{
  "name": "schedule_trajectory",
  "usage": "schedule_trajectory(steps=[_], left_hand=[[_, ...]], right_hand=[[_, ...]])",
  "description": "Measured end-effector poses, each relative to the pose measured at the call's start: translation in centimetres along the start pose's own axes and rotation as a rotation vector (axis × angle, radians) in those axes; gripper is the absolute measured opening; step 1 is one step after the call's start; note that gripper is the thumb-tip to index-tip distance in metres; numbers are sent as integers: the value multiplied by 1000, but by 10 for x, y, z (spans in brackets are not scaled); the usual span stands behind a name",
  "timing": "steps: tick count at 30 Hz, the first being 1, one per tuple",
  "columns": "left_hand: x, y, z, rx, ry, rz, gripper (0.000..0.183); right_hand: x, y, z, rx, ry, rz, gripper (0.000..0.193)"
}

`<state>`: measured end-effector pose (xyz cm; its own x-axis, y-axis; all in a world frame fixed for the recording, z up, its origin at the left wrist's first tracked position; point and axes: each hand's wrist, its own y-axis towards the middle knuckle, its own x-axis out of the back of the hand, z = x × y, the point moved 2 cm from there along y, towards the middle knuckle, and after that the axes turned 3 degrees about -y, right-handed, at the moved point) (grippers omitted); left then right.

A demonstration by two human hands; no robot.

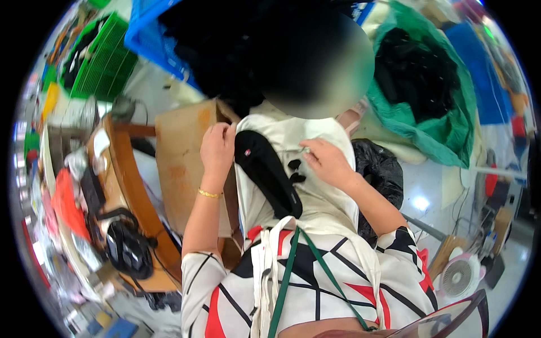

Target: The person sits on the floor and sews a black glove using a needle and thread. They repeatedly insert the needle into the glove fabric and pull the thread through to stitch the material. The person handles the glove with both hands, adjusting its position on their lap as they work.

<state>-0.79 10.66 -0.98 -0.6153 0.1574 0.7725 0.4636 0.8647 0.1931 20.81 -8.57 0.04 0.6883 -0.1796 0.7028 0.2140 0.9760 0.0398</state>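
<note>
A black low-cut sock (270,172) with a small red mark near its toe lies lengthwise on the off-white apron (332,205) over my lap. Just left of the sock's toe end, my left hand (217,147) has its fingers drawn together by the edge of the cardboard box; what they hold, if anything, is hidden. To the right of the sock, my right hand (329,162) pinches a small, thin silvery thing (305,150), too small to name. Small black scraps (295,170) rest on the apron between the sock and my right hand.
An open cardboard box (186,163) stands at my left, beside a wooden table (132,169). Ahead is a blue crate (147,34) heaped with black items. A green sack (420,138) of black items and a black plastic bag (380,172) are on the right, with a fan (459,276) behind.
</note>
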Motion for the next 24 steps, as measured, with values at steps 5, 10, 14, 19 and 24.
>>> schedule_trajectory(steps=[5, 10, 14, 19, 24], left_hand=[[12, -36, -11, 292, 174, 339, 62], [4, -42, 1, 380, -177, 370, 52], [-18, -42, 9, 671, -655, 330, 37], [-28, -34, 1, 688, -794, 385, 32], [-21, -37, 13, 710, -787, 386, 34]], right_hand=[[-18, 11, 4, 100, -269, 41, 16], [-40, 31, -7, 214, -431, 128, 5], [-27, 59, -3, 63, -311, -133, 14], [-58, 78, 19, -223, 1106, -234, 14], [-110, 68, 43, -399, 1915, -29, 12]])
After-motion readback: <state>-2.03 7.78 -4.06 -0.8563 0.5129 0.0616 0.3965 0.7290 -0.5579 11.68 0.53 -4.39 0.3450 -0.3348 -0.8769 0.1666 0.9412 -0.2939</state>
